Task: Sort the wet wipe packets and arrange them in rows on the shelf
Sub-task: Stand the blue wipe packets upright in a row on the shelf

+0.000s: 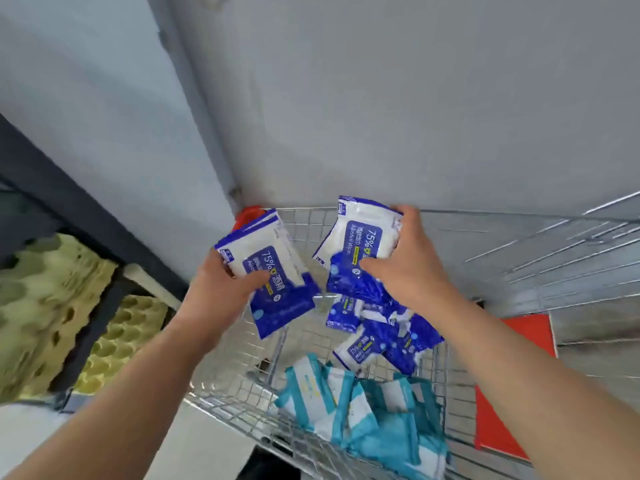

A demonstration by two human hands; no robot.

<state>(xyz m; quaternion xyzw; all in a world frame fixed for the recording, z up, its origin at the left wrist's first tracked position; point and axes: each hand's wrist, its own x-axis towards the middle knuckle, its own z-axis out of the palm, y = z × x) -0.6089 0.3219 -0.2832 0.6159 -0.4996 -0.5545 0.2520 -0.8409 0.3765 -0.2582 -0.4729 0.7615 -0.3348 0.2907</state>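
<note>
My left hand [221,285] grips a small stack of blue-and-white alcohol wipe packets [273,271] above the left side of a wire shopping cart [519,251]. My right hand [405,261] grips another bunch of the same blue packets [360,244] over the cart's middle. Below them, more blue packets [384,337] lie loose on the cart floor. A pile of teal-and-white packets [363,417] fills the cart's near end.
A dark metal shelf frame [52,188] stands at the left, with yellow egg trays [52,306] underneath it. A grey wall rises behind the cart. A red panel [502,393] sits at the cart's right side, and a red corner piece [247,213] at its far left.
</note>
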